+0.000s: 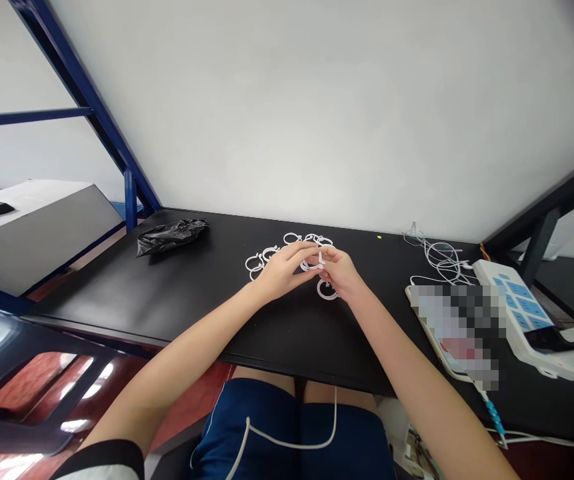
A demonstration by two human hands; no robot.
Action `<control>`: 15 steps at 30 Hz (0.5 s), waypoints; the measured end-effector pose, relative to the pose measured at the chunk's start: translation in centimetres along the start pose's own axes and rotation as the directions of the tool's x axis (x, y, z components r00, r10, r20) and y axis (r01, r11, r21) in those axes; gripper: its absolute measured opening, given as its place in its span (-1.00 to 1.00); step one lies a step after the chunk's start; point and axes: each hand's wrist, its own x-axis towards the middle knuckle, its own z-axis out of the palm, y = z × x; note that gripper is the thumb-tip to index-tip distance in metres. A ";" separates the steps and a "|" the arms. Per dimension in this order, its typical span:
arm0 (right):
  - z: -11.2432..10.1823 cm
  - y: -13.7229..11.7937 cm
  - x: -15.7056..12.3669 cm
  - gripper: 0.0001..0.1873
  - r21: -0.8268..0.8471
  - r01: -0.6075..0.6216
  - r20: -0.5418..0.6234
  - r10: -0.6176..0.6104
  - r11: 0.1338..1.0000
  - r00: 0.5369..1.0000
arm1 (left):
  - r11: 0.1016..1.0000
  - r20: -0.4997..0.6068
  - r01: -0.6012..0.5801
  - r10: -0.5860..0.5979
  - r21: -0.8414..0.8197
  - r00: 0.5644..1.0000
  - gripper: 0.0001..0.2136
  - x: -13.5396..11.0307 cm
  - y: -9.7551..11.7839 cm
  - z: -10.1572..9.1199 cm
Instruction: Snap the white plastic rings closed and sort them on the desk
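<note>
Between my two hands, just above the black table, is a white plastic ring [311,266] with a small tab on its edge. My left hand [287,265] grips it from the left, thumb and fingers closed on its rim. On the other side my right hand [337,268] pinches the ring near its tab. Several similar white rings [253,263] lie on the table left of and behind my hands. Another white ring [327,289] rests partly under my right hand. My fingers cover part of the held ring.
A crumpled black plastic bag [171,235] lies at the table's back left. To the right are a phone [447,327], a white power strip [511,300] and coiled white cables [441,257]. Blue metal frame bars [81,100] rise at left. A white cable [291,445] hangs over my lap.
</note>
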 end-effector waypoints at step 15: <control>0.3 -2.2 -1.3 -0.73 -0.052 0.249 0.140 -0.239 0.967 0.961 | 1.000 -0.213 0.005 0.001 0.025 0.977 -0.71 0.1 0.3 -0.3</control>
